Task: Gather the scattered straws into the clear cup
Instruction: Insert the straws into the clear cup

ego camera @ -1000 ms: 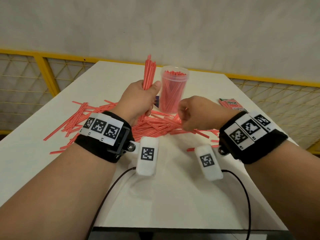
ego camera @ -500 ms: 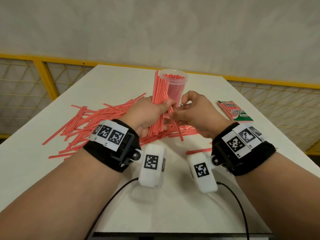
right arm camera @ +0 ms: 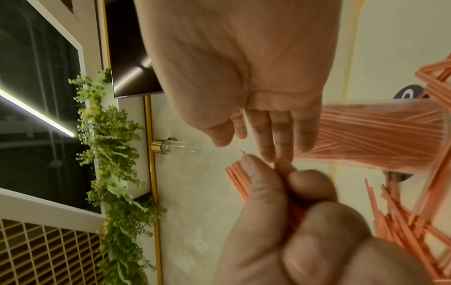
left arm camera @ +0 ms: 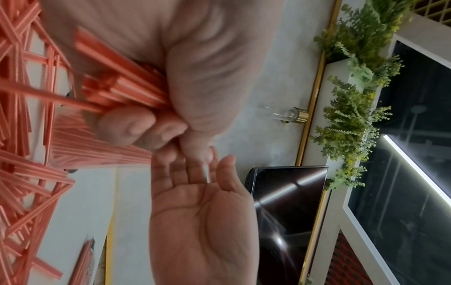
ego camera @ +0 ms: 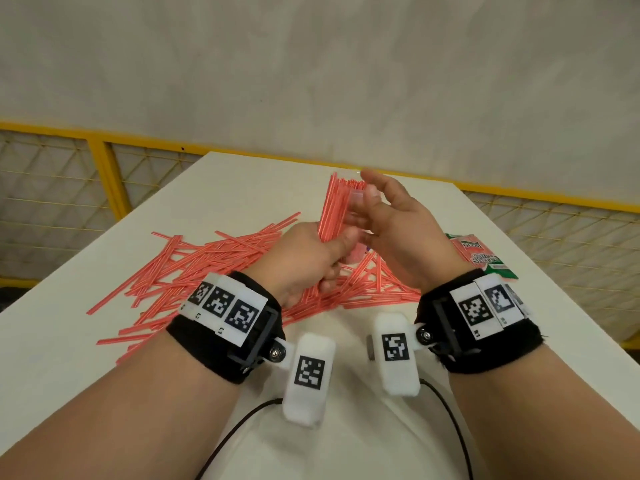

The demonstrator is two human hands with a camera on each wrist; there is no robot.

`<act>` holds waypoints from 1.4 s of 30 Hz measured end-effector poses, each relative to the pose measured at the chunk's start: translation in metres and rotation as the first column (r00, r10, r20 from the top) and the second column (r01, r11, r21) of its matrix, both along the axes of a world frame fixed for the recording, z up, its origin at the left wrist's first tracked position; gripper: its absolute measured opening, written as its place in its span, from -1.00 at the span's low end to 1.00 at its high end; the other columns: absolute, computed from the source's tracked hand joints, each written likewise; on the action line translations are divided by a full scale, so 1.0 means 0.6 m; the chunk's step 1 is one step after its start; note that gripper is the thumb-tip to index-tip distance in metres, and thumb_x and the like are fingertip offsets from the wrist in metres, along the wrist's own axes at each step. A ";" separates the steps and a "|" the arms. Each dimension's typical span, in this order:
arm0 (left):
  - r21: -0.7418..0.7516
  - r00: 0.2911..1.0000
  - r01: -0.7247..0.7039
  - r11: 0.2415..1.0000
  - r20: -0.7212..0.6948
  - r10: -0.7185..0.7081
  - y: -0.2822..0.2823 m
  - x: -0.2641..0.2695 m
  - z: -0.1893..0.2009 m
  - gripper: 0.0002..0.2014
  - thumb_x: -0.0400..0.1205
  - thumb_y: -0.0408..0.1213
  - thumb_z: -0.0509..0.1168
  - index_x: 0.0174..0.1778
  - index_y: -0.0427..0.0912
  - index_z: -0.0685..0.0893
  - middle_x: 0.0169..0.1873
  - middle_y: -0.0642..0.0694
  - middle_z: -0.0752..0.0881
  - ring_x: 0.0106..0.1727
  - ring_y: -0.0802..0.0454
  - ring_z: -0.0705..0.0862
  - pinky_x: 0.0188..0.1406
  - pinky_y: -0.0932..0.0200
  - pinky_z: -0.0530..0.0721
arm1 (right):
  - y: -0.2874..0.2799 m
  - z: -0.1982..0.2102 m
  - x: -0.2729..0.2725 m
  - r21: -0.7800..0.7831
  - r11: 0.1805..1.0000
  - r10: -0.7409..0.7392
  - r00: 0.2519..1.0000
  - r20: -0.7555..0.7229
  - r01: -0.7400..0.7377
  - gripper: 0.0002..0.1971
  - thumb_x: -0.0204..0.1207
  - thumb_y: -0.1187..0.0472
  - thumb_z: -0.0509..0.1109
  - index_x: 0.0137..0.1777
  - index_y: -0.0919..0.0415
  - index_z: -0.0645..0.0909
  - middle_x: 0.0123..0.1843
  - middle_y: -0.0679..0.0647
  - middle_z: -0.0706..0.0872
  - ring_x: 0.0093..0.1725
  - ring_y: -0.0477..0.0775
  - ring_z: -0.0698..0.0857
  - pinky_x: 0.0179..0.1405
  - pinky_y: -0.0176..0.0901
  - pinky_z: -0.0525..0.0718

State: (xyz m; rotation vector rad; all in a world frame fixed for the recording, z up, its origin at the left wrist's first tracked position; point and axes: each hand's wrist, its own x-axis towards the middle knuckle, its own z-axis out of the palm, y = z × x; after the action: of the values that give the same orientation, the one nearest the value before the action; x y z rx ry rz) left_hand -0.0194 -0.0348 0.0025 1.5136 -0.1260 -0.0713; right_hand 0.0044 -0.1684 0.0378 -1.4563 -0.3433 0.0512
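A bundle of thin red plastic straws [ego camera: 334, 211] is gripped upright in the left hand [ego camera: 304, 258]. The right hand [ego camera: 398, 230], at its 3 o'clock, is spread flat, holding nothing. The clear plastic cup [right arm camera: 380, 135], already packed with straws, stands just behind at 12 o'clock. The bundle's ends should be squared before being lowered in; loose red straws [ego camera: 194, 265] are left strewn at 9 o'clock.

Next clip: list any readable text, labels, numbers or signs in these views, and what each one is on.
Red and green packet on the table: white lettering, too blurred to read.
Wrist bands and white camera housings: black-and-white square marker codes only, no words.
Straws, clear cup: no text visible.
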 end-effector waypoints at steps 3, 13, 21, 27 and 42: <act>0.166 0.994 0.108 0.980 -0.023 -0.105 0.004 -0.005 -0.002 -0.72 0.61 -0.14 0.42 -0.25 -0.31 0.67 -0.65 -0.08 0.59 -0.69 0.08 0.41 -0.64 0.28 0.45 | 0.001 0.002 0.000 0.072 0.992 0.100 0.995 -0.003 -0.099 -0.72 0.72 0.22 0.18 0.40 0.05 0.48 0.16 0.23 0.65 0.06 0.08 0.68 0.19 0.02 0.66; 0.304 0.990 0.126 0.944 0.025 -0.140 -0.001 -0.004 -0.015 -0.76 0.47 -0.18 0.56 -0.27 -0.25 0.67 -0.60 -0.12 0.65 -0.58 -0.02 0.60 -0.56 0.21 0.57 | 0.000 -0.015 -0.017 -0.015 0.995 0.104 0.984 0.143 -0.103 -0.63 0.65 0.52 0.18 0.28 0.06 0.46 -0.01 0.17 0.61 -0.13 0.07 0.70 0.03 0.11 0.70; 0.281 0.959 0.280 0.918 -0.035 -0.281 0.000 -0.006 -0.025 -0.69 0.34 -0.21 0.56 -0.13 -0.33 0.73 -0.29 -0.21 0.71 -0.30 -0.10 0.62 -0.24 -0.02 0.59 | -0.022 -0.023 -0.035 -0.122 0.984 0.162 0.942 0.295 -0.131 -0.61 0.60 0.63 0.13 0.23 0.17 0.47 -0.16 -0.01 0.59 -0.14 0.04 0.62 -0.06 -0.07 0.66; 0.229 0.975 0.220 0.948 -0.012 -0.223 -0.025 -0.004 -0.053 -0.89 0.28 -0.39 0.49 -0.32 -0.15 0.77 -0.41 -0.05 0.70 -0.36 0.06 0.64 -0.42 0.21 0.58 | -0.019 -0.044 -0.043 -0.185 0.971 0.197 0.944 0.264 -0.151 -0.55 0.57 0.66 0.13 0.15 0.08 0.50 -0.07 0.12 0.58 -0.08 0.02 0.64 0.10 -0.10 0.66; 0.317 0.975 0.181 0.931 0.065 -0.211 -0.035 -0.009 -0.065 -0.88 0.44 -0.32 0.47 -0.16 -0.25 0.73 -0.15 -0.45 0.75 -0.06 -0.49 0.71 0.03 -0.46 0.63 | -0.033 -0.048 -0.049 -0.460 0.883 0.123 0.897 0.425 0.097 -0.52 0.57 0.45 0.35 0.41 0.01 0.53 0.18 -0.09 0.70 0.22 -0.16 0.68 0.34 -0.19 0.57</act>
State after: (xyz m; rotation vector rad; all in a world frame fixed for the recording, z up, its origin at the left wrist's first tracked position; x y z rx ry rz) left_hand -0.0245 -0.0558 -0.0364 1.8156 -0.3600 -0.1838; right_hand -0.0251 -0.1883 0.0087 -1.9535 -0.7572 -0.2066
